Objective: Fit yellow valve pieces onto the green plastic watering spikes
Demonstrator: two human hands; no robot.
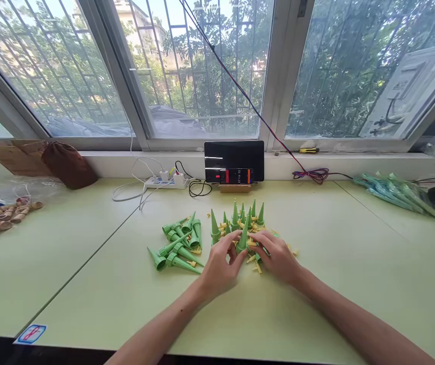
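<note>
My left hand (223,259) grips a green plastic cone-shaped spike (243,237) near its wide base, point upward. Close on its right, my right hand (277,253) has its fingers curled beside a small yellow plastic piece (252,244) at the spike; whether they pinch it I cannot tell for sure. Behind both hands several green spikes (235,217) stand upright among scattered yellow pieces (257,268). To the left lies a loose heap of green spikes (181,249), tipped on their sides, with a few yellow pieces among them.
A phone showing a timer (236,176) leans on a black tablet-like panel (234,152) at the back. A power strip (166,181) with cables is left of it. Wooden pieces (4,220) lie far left, and plastic-wrapped items (395,192) at the back right.
</note>
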